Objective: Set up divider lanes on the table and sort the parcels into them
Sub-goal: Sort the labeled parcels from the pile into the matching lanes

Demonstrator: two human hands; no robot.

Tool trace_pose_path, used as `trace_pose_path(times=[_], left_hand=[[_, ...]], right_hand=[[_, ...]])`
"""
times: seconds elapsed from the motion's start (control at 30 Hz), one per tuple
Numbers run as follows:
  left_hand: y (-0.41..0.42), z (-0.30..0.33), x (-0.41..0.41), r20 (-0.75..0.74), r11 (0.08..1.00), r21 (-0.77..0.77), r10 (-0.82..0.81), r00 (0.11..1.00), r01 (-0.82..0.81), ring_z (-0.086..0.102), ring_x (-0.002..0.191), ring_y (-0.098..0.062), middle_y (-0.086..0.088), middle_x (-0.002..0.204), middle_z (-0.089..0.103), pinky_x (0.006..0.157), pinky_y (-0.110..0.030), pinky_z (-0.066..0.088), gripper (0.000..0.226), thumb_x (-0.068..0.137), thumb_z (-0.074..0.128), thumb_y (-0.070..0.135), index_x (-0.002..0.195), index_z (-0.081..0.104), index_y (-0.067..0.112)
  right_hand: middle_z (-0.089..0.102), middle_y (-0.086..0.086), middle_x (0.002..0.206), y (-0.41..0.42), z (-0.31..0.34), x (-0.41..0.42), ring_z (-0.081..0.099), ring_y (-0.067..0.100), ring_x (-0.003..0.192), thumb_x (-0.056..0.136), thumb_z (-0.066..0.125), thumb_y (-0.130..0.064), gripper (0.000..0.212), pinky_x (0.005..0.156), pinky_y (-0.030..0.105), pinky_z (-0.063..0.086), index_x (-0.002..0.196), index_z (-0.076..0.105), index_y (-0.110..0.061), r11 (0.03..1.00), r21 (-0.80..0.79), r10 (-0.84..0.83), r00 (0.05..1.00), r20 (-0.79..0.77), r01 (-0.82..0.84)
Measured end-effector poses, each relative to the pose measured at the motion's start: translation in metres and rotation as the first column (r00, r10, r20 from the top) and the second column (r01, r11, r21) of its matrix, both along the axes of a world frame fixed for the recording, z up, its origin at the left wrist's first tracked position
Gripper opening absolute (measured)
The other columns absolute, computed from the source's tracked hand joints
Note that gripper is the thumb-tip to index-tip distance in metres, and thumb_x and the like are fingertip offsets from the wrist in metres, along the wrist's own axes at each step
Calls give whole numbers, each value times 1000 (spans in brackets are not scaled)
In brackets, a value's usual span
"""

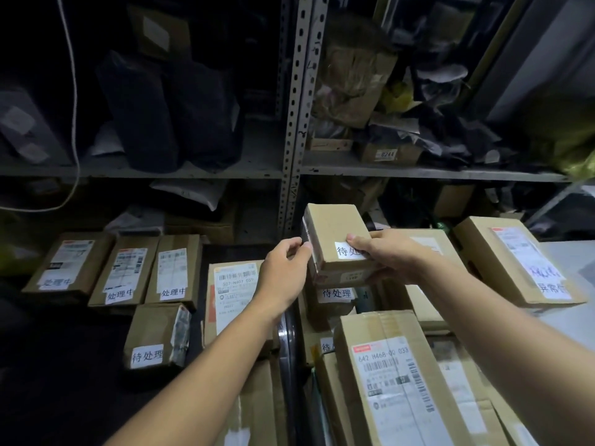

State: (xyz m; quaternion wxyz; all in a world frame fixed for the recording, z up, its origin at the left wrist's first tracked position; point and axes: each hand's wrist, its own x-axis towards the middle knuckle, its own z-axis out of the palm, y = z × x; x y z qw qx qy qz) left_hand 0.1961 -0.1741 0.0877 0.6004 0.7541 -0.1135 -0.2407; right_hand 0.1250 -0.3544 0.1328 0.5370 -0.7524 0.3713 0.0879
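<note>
A small brown parcel [335, 233] with a white label is held up over the middle of the table. My left hand [283, 272] holds its left edge with the fingertips. My right hand [383, 255] grips its right side, thumb on top over the label. Under it lie other labelled parcels [336, 296]. Three boxes [124, 272] stand in a row at the far left. A tall box [230, 294] lies beside my left wrist. A dark strip [289, 336], perhaps a divider, runs down the table between the box groups.
A metal rack [297, 101] behind the table holds dark bags and cartons on its shelf [418, 170]. A large box [392, 378] lies near right, another box [515, 262] at far right on a pale surface. A white cord [75, 101] hangs at left.
</note>
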Motion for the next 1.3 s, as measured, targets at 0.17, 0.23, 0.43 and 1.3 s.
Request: trace_pose_path(times=[0.17, 0.23, 0.43, 1.3], left_hand=[[-4, -9, 0, -35, 999, 24, 40, 999, -39, 51, 114, -6, 8, 129, 59, 90, -22, 38, 44, 98, 50, 42, 137, 52, 21], [-4, -12, -1, -45, 999, 39, 37, 998, -35, 51, 114, -7, 8, 129, 58, 92, -24, 38, 45, 98, 49, 43, 137, 52, 22], [-2, -21, -4, -69, 998, 48, 31, 997, -27, 54, 118, -11, 6, 129, 59, 104, -37, 45, 48, 97, 47, 47, 139, 49, 22], [144, -2, 49, -74, 970, -167, 166, 983, -177, 58, 116, -13, -1, 122, 61, 97, -32, 47, 36, 101, 46, 35, 132, 52, 18]], right_hand=[[76, 10, 94, -4, -12, 0, 75, 24, 82, 93, 63, -42, 37, 76, 44, 62, 107, 66, -8, 1000, -9, -22, 1000, -13, 22], [75, 10, 95, -5, -18, -3, 75, 25, 83, 93, 63, -42, 38, 74, 42, 63, 108, 65, -7, 1000, -1, -24, 999, -30, 24], [74, 7, 97, -1, -29, -10, 74, 21, 84, 93, 63, -44, 38, 68, 32, 60, 110, 64, -10, 999, -26, 24, 998, -63, -25], [64, 1, 131, 172, 79, 62, 60, 15, 119, 92, 59, -50, 60, 100, 28, 46, 142, 49, -17, 723, -638, 466, 869, 168, -265]])
